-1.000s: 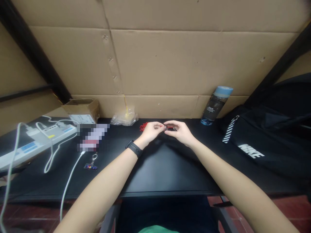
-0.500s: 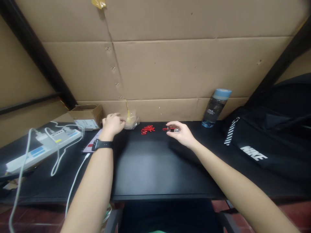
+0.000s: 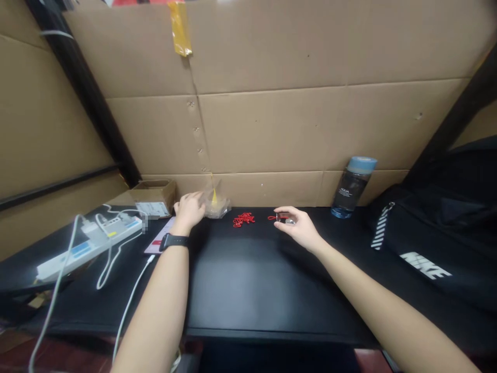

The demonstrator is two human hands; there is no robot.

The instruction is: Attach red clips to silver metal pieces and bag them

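My left hand (image 3: pixel 190 210), with a dark watch at the wrist, is at the left edge of a crumpled clear plastic bag (image 3: pixel 218 207); its fingertips are partly hidden against the plastic, so I cannot tell how firmly they hold it. My right hand (image 3: pixel 297 225) has thumb and fingers round a small clear, shiny object (image 3: pixel 289 221). A red cord loop (image 3: pixel 272 218) sticks out to the left of these fingers. Between the hands, a small heap of red cords (image 3: pixel 244 219) lies on the black table (image 3: pixel 264 290).
An open cardboard box (image 3: pixel 157 196), a phone (image 3: pixel 158 237) and a white power strip (image 3: pixel 89 246) with cables are on the left. A blue-capped bottle (image 3: pixel 351 189) and a black bag (image 3: pixel 435 233) stand right. Cardboard (image 3: pixel 272 134) walls the back.
The view has tilted up a little and shifted left, so everything appears lower and further right. More of the plastic bag rises beside my left hand. My right hand keeps its grip.
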